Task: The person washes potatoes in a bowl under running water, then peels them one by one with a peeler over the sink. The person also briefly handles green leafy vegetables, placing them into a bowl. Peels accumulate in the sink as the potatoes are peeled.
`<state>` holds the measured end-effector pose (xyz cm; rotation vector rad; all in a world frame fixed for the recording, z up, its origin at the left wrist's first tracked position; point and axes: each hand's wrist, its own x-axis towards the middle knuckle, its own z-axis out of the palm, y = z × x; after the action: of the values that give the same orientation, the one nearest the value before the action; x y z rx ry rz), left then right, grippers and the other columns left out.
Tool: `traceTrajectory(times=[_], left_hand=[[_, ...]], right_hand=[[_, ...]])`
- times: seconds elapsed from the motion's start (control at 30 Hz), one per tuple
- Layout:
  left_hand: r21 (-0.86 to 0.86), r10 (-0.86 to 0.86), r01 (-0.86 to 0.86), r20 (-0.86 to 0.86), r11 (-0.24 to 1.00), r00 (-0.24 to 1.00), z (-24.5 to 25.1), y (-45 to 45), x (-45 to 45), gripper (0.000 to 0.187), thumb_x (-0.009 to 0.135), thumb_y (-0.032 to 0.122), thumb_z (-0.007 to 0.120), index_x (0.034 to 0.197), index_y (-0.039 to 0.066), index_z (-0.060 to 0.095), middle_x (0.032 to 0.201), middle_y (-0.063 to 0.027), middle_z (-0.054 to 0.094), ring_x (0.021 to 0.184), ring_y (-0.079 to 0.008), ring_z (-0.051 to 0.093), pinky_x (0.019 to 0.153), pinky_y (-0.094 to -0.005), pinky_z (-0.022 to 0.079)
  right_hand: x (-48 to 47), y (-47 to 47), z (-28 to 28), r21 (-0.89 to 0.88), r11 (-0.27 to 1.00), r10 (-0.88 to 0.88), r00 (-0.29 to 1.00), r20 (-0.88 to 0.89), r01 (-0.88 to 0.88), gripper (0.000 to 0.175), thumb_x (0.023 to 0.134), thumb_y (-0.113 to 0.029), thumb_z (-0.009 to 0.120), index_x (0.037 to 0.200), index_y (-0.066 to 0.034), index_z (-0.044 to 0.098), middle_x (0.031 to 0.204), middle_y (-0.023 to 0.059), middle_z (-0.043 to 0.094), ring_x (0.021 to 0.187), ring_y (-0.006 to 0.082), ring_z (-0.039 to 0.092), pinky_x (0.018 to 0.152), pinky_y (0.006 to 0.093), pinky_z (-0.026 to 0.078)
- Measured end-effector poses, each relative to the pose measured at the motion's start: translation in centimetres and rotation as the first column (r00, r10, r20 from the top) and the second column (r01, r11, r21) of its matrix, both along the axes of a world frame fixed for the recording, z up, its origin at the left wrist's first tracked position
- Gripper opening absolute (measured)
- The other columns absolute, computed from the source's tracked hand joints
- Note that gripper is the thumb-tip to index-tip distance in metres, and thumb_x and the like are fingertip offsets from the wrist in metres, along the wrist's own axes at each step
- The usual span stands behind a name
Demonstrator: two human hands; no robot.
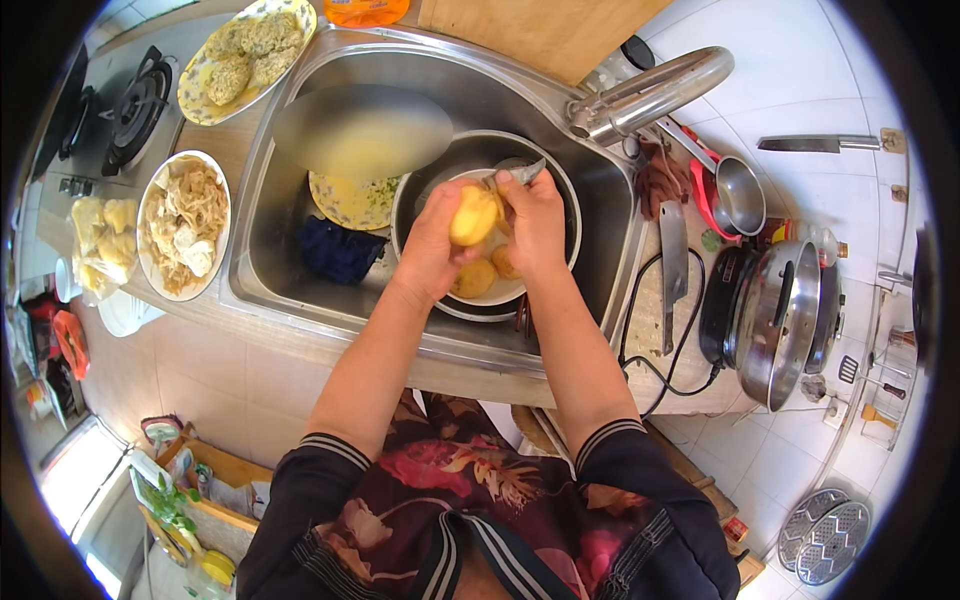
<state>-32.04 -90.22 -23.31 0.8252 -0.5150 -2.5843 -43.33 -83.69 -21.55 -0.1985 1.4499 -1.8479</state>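
A yellow, largely peeled potato [474, 217] is in my left hand [429, 244], above a metal pot in the sink. My right hand [538, 221] holds a small metal tool [534, 171], seemingly a peeler or short blade, against the potato's far right side. Its handle is hidden by the fingers. Below both hands, the pot [574, 238] contains more potatoes [474, 278], two of them plainly seen in cloudy liquid. Left of it in the sink [262, 247] are a yellow patterned plate [349, 201] with green bits and a dark blue cloth [341, 250].
A blurred oval [364, 127] covers part of the sink. The faucet [652, 94] arches over the back right corner. Right of the sink lie a cleaver [673, 262] and a black cord [700, 300]. A bowl of shredded food [186, 225] and a plate of coated pieces [251, 56] stand left.
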Motion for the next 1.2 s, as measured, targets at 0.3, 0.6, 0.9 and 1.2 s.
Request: traceTrajectory(times=[0.3, 0.6, 0.9, 1.2], left_hand=[[-0.24, 0.117, -0.079, 0.146, 0.968, 0.982, 0.1, 0.4, -0.1, 0.038, 0.105, 0.045, 0.037, 0.119, 0.013, 0.053, 0.091, -0.0023, 0.059, 0.064, -0.0093, 0.049, 0.047, -0.0206, 0.033], [0.157, 0.06, -0.016, -0.281, 0.987, 0.958, 0.1, -0.4, 0.8, 0.058, 0.098, 0.064, 0.04, 0.121, 0.012, 0.055, 0.099, -0.0054, 0.058, 0.068, -0.017, 0.049, 0.054, -0.0231, 0.037], [0.204, -0.031, 0.031, -0.003, 0.978, 1.0, 0.2, -0.4, 0.4, 0.041, 0.098, 0.057, 0.047, 0.107, 0.018, 0.057, 0.093, 0.002, 0.058, 0.066, -0.0098, 0.049, 0.05, -0.0229, 0.035], [0.177, 0.011, -0.009, -0.012, 0.984, 1.0, 1.4, -0.4, -0.2, 0.041, 0.099, 0.054, 0.046, 0.107, 0.015, 0.058, 0.087, 0.0008, 0.057, 0.063, -0.0061, 0.047, 0.045, -0.0178, 0.029]], right_hand=[[2.0, 1.0, 1.5, 0.127, 0.963, 0.27, 0.849, -0.455, -0.238, 0.028, 0.088, -0.003, 0.064, 0.115, 0.0021, 0.057, 0.103, 0.0082, 0.063, 0.087, 0.0142, 0.062, 0.079, 0.0291, 0.053], [-1.3, 0.4, 1.5, 0.067, 0.998, -0.022, 0.998, 0.051, 0.019, 0.011, 0.093, -0.006, 0.061, 0.103, -0.0044, 0.056, 0.094, 0.0072, 0.065, 0.083, 0.0164, 0.065, 0.071, 0.0276, 0.058], [2.8, 1.5, 0.3, 0.116, 0.967, 0.237, 0.643, -0.729, -0.225, 0.036, 0.09, -0.01, 0.066, 0.123, -0.0016, 0.055, 0.104, 0.0037, 0.06, 0.092, 0.0121, 0.058, 0.089, 0.0297, 0.047], [0.9, 1.8, 1.1, -0.024, 0.962, 0.256, 0.931, -0.261, -0.271, 0.017, 0.089, -0.008, 0.069, 0.1, -0.0035, 0.057, 0.097, 0.0029, 0.06, 0.089, 0.0105, 0.057, 0.083, 0.027, 0.048]])
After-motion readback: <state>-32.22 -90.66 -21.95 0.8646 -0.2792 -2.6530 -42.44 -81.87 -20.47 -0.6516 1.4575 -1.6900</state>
